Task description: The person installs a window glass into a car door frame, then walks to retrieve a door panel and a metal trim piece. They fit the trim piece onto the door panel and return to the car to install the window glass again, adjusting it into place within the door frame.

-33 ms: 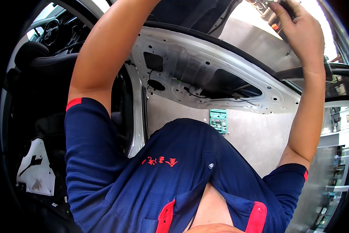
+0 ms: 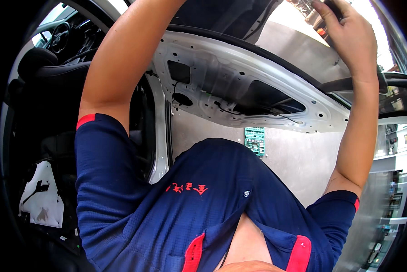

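Observation:
My left arm [image 2: 110, 68] reaches up past the upper edge, and its hand is out of the picture. At the top right my right hand [image 2: 351, 38] is raised, thumb and fingers bent around something dark that the upper edge cuts off; its kind cannot be made out. Below that wrist runs the dark window edge of a white car door [image 2: 239, 75]. The door stands open, its inner trim off, with bare metal, large cutouts and a thin cable showing.
A green tool case [image 2: 254, 141] lies open on the grey floor beneath the door. To the left is the dark car interior with a seat [image 2: 65, 72] and a steering wheel [image 2: 60, 37]. A white sheet-like piece [image 2: 44, 199] lies at the lower left.

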Action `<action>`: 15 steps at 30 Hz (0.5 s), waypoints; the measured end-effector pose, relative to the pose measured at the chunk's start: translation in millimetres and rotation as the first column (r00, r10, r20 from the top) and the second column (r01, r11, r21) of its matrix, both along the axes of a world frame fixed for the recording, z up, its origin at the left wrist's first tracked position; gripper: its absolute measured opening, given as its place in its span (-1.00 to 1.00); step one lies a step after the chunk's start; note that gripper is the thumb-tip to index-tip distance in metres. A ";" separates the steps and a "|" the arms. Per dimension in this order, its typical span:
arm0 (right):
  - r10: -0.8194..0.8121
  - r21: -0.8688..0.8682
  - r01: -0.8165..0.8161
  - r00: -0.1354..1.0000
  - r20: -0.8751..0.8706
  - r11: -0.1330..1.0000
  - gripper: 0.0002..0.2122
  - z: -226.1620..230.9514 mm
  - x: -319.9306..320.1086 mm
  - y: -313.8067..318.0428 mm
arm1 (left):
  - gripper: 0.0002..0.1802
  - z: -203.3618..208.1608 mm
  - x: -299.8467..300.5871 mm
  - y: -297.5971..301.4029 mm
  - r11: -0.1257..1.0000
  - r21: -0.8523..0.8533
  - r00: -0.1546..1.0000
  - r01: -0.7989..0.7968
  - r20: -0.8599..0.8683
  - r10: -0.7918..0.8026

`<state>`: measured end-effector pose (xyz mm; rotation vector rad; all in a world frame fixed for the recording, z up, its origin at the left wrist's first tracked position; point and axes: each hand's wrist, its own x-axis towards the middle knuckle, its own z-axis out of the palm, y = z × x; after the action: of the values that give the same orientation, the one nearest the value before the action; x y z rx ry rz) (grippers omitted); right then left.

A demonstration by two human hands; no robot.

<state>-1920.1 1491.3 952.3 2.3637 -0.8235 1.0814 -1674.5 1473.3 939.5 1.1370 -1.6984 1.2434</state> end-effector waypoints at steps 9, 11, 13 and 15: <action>-0.185 -0.140 0.179 0.982 -0.034 0.974 -0.59 -3.9 -7.7 -31.0 | -0.56 20.0 -8.0 26.8 0.823 0.560 0.986 0.089 -0.165 0.005; -0.155 -0.176 0.151 0.988 -0.006 0.973 -0.61 -8.3 -6.6 -29.5 | -0.56 29.3 -31.0 45.0 0.786 0.616 0.941 0.054 -0.295 0.166; -0.120 -0.235 0.125 0.992 0.034 0.964 -0.63 -11.6 -3.9 -25.1 | -0.55 23.3 -10.3 33.3 0.739 0.673 0.857 0.036 -0.401 0.323; 0.038 -0.101 -0.029 0.996 0.087 0.994 -0.68 -3.1 1.6 -4.2 | -0.55 21.2 68.4 9.6 0.961 0.240 0.981 -0.136 0.169 0.097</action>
<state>-1918.5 1487.1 949.2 2.2680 -0.7447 1.2199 -1606.1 1482.9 960.7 1.3353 -1.9732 1.2418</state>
